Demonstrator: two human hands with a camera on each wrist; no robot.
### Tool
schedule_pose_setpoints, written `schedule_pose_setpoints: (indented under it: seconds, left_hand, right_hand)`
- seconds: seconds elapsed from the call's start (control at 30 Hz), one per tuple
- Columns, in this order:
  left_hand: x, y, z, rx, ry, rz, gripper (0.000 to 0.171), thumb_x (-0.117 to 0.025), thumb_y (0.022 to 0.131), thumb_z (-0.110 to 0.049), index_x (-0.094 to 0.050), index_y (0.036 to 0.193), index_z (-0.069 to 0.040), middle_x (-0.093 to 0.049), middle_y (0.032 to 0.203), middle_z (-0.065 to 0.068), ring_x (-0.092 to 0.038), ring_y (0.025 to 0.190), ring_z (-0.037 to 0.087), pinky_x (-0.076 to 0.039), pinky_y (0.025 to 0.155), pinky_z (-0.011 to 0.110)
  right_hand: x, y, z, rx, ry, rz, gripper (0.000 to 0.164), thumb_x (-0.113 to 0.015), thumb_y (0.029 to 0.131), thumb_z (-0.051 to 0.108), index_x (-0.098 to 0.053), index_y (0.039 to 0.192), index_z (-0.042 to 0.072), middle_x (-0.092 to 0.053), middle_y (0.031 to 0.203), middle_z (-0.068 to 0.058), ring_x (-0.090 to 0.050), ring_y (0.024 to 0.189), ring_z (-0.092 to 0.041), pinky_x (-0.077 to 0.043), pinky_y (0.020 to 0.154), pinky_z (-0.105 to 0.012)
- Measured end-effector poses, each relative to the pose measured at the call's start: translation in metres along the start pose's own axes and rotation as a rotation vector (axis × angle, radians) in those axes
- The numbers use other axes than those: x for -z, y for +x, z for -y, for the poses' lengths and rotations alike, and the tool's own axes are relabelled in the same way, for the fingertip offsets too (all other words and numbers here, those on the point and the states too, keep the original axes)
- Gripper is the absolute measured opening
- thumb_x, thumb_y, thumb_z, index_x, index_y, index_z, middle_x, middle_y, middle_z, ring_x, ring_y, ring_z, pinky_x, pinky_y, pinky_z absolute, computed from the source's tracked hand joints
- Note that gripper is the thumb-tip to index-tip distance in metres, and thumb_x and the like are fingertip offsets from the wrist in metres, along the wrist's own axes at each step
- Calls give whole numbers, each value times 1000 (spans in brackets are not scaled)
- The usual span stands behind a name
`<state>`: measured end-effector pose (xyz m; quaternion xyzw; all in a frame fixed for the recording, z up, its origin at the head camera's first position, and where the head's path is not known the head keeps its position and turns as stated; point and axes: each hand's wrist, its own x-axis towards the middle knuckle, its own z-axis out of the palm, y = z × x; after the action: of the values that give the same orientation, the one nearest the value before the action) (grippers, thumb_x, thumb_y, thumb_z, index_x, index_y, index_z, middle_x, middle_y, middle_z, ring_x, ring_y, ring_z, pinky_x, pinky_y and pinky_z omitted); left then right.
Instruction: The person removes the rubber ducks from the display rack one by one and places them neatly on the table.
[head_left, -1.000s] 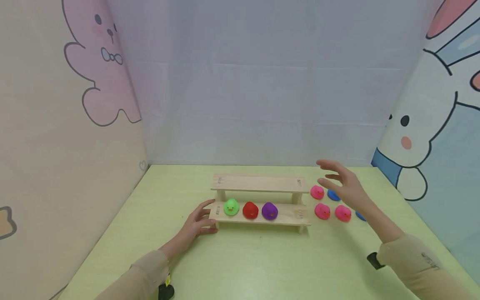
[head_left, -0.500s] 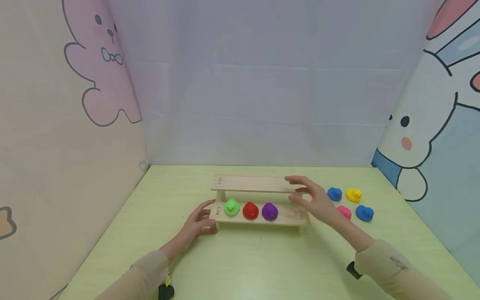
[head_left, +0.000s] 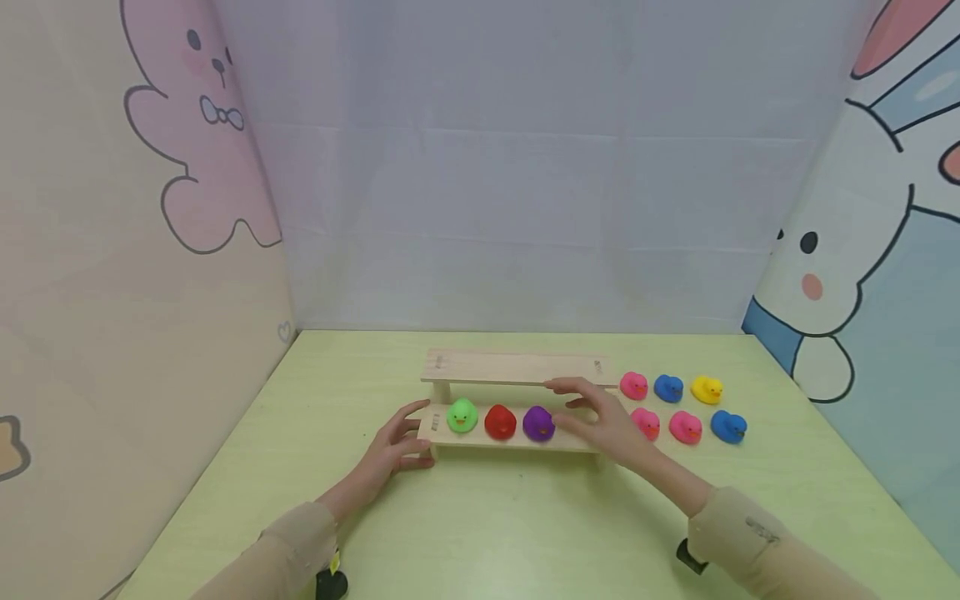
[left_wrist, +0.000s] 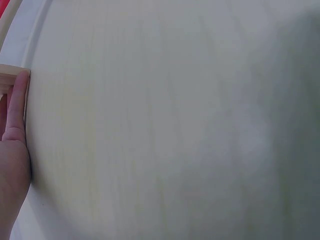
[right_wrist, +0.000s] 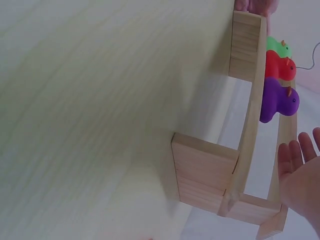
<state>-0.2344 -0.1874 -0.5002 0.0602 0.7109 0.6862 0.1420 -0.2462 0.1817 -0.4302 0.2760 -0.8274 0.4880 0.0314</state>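
Note:
A two-tier wooden shelf (head_left: 521, 367) stands on the table, its upper board bare. Three rubber ducks sit on the lower board: a green duck (head_left: 462, 415), a red duck (head_left: 500, 422) and a purple duck (head_left: 538, 423). My left hand (head_left: 390, 442) holds the left end of the lower tier; the left wrist view shows one finger (left_wrist: 17, 102) along that end. My right hand (head_left: 603, 425) hovers over the right part of the shelf, thumb close to the purple duck. In the right wrist view its fingers (right_wrist: 296, 152) are loosely extended and a gap separates them from the purple duck.
On the table (head_left: 480, 533) right of the shelf stand several more ducks in two rows: pink ducks (head_left: 686, 427), blue ducks (head_left: 729, 427) and one yellow duck (head_left: 707, 389). A pale curtain (head_left: 480, 183) rises behind the table, with cartoon-printed walls at both sides.
My right hand has moved left and down from above the loose ducks to beside the purple duck. My left hand and the ducks stay where they were.

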Motion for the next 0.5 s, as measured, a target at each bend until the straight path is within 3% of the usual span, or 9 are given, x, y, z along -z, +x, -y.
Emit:
schedule_pose_setpoints:
  seconds: [0.13,0.27,0.5]
  left_hand:
    - [1,-1,1,-2,3,6,67,-62,96,-16,-30,153,-26,-43,143,23,-63,112,20,-61,90,41]
    - [1,0,2,-2,9,9,66,-62,96,-17,-30,154,-26,-42,143,24,-63,112,21,-61,90,41]
    - [2,1,3,-2,2,8,67,-63,96,-17,-30,153,-27,-43,143,23,-63,111,20,-60,90,42]
  right_hand:
    - [-7,-1,-2,5,35,30,46,-69,92,18,-57,136,13,-60,137,-14,-54,125,-37,-53,103,-43]
    - [-14,-2,-5,-1,77,60,47,-69,92,17,-56,137,9,-57,139,-17,-60,120,-37,-54,102,-42]
    - [-20,-3,-11,-7,151,97,48,-69,92,15,-55,137,7,-56,139,-23,-65,112,-39,-56,95,-25]
